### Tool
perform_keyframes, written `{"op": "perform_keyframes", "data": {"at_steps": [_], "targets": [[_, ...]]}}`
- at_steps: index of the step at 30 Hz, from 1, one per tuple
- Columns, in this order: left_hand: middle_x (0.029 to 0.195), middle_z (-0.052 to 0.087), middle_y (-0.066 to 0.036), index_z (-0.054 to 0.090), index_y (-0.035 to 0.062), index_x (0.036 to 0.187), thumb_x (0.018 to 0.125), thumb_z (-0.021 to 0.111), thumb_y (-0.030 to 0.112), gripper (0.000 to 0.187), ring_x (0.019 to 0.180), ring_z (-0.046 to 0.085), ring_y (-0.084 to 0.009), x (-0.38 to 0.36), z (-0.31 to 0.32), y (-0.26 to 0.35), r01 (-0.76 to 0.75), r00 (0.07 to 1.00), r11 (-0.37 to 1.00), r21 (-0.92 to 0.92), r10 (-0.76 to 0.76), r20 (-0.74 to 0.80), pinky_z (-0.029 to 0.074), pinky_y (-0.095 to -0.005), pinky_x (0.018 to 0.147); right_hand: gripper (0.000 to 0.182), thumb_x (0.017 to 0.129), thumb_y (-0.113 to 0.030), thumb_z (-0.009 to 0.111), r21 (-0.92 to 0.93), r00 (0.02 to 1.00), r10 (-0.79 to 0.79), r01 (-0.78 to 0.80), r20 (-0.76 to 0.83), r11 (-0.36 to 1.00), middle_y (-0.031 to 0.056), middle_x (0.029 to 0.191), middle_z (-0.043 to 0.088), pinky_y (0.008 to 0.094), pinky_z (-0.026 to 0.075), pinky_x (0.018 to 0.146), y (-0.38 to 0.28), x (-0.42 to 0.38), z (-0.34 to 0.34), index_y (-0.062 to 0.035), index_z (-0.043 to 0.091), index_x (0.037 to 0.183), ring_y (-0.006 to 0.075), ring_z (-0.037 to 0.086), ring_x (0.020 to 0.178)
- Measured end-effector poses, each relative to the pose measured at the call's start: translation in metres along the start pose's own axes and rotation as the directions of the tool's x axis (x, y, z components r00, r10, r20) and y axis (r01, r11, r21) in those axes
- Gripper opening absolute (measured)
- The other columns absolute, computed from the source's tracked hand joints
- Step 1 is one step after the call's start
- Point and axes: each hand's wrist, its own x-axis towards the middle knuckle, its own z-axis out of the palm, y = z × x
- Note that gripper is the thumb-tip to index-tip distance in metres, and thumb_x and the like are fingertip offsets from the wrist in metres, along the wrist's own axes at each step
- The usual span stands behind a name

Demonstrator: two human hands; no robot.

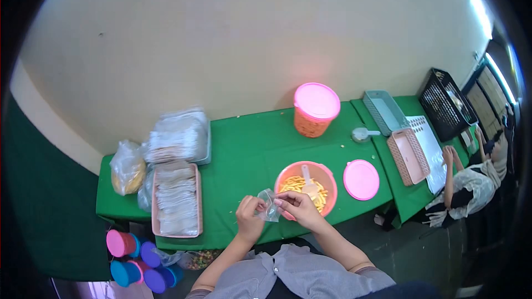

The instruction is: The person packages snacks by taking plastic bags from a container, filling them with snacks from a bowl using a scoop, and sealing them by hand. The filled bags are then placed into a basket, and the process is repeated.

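Observation:
Between my two hands is a small clear plastic bag (268, 206). My left hand (250, 214) has its fingers closed on the bag's left side. On the other side, the fingers of my right hand (296, 208) pinch the bag's edge, over the rim of a pink tub (331, 182). Yellow stick-shaped snacks (321, 198) lie in the tub, with a white scoop (309, 187) resting on them. To the tub's right lies a round pink lid (361, 180) on the green cloth. A pink basket (198, 218) of stacked plastic bags (177, 199) stands left of my hands.
Behind stands a pink-lidded container (313, 116). At the left are more bags (177, 133) and a bag of yellow food (127, 174); lidded tubs (122, 243) stand below. Baskets (407, 155), a measuring cup (363, 134), a black crate (443, 102) and other people (471, 185) are at right.

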Motion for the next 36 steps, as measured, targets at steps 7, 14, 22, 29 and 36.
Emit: {"op": "perform_keyframes", "data": {"at_steps": [7,14,22,29,36], "targets": [[0.100,0.061,-0.011,0.061,0.0076,0.101,0.061,0.077,0.008,0.043,0.085,0.059,-0.0244,0.012,0.069,0.048,0.167,0.984,0.982,-0.084,-0.160,0.082,0.047,-0.0395,0.082,0.027,0.090,-0.009,0.061,-0.031,0.998,-0.049,0.048,-0.030,0.998,0.0033,0.095,0.063,0.0247,0.050,0.080,-0.012,-0.032,-0.079,0.0055,0.059,0.113,0.0094,0.060,0.086],[0.131,0.048,-0.010,0.046,0.0140,0.129,0.062,0.083,0.027,0.078,0.122,0.046,-0.0318,0.007,0.103,0.074,-0.236,0.925,0.972,-0.012,0.228,0.303,0.014,-0.0577,0.111,0.009,0.078,-0.009,0.071,-0.439,0.992,-0.089,0.042,-0.085,0.898,0.0028,0.072,0.062,0.0251,0.046,0.066,-0.053,-0.049,-0.105,-0.0015,0.066,0.079,0.0085,0.056,0.069],[0.092,0.058,-0.007,0.053,0.0079,0.108,0.067,0.080,0.014,0.049,0.091,0.059,-0.0220,0.013,0.110,0.068,-0.197,0.949,0.971,-0.132,0.223,0.224,0.043,-0.0425,0.094,0.048,0.071,-0.025,0.077,-0.424,0.986,-0.156,0.114,-0.065,0.898,0.0075,0.096,0.063,0.0342,0.043,0.088,-0.056,-0.046,-0.152,-0.0039,0.058,0.110,0.0170,0.057,0.093],[0.096,0.056,-0.006,0.048,0.0042,0.104,0.084,0.069,0.018,0.032,0.096,0.057,-0.0178,0.014,0.125,0.087,0.245,0.962,0.728,-0.640,-0.101,0.254,0.046,-0.0326,0.085,0.085,0.073,-0.031,0.077,-0.359,0.957,-0.218,0.276,0.192,0.892,0.0139,0.130,0.051,0.0365,0.040,0.100,-0.032,-0.051,-0.143,-0.0064,0.032,0.142,0.0246,0.050,0.120],[0.093,0.056,-0.005,0.049,0.0045,0.100,0.094,0.057,0.018,0.016,0.088,0.056,-0.0136,0.015,0.135,0.070,0.286,0.955,0.734,-0.616,-0.165,0.247,0.046,-0.0284,0.078,0.059,0.082,-0.023,0.068,-0.562,0.940,-0.286,0.342,0.188,0.753,0.0141,0.108,0.063,0.0381,0.047,0.089,-0.017,-0.041,-0.138,-0.0039,0.044,0.133,0.0258,0.062,0.102]]}}
